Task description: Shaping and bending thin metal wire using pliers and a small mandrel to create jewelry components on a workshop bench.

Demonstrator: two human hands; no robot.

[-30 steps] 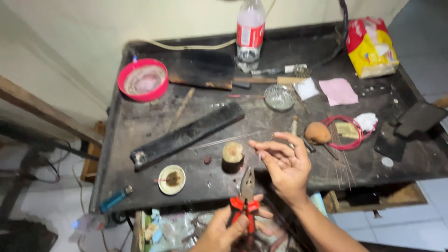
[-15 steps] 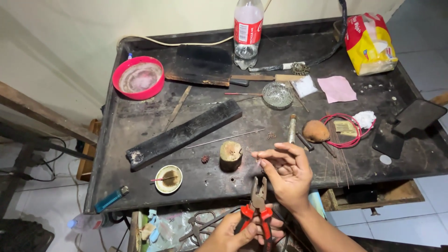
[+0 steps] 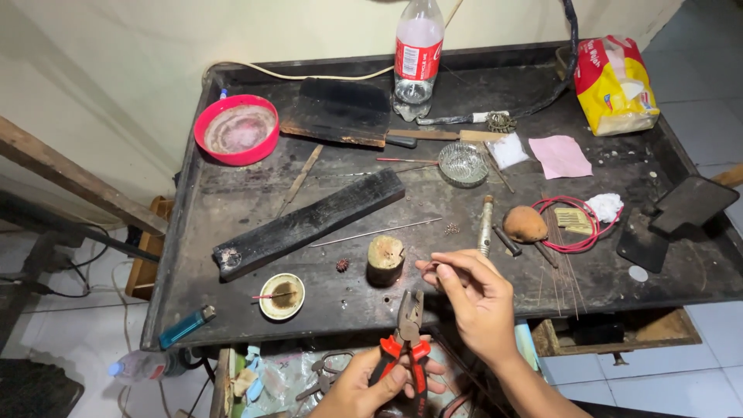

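My left hand (image 3: 370, 387) grips red-handled pliers (image 3: 404, 340) at the near edge of the dark worktable (image 3: 232, 201), jaws pointing away from me. Just right of the jaws, my right hand (image 3: 474, 298) pinches something thin between thumb and fingertips, too small to make out. A short wooden stump (image 3: 385, 259) stands just beyond both hands. Left of it lie a small dark bead (image 3: 341, 265) and a round dish (image 3: 282, 295) with a thin stick across it.
A charred wooden bar (image 3: 309, 223) lies diagonally at centre. A red bowl (image 3: 236, 128), a plastic bottle (image 3: 417, 58), a wire strainer (image 3: 463, 163), a yellow bag (image 3: 615, 81), pink paper (image 3: 560, 156), a red ring (image 3: 576, 224) and a blue lighter (image 3: 186, 327) sit around.
The pliers in my left hand have moved right and up toward my right hand. My right hand's fingers have closed into a pinch near the stump.
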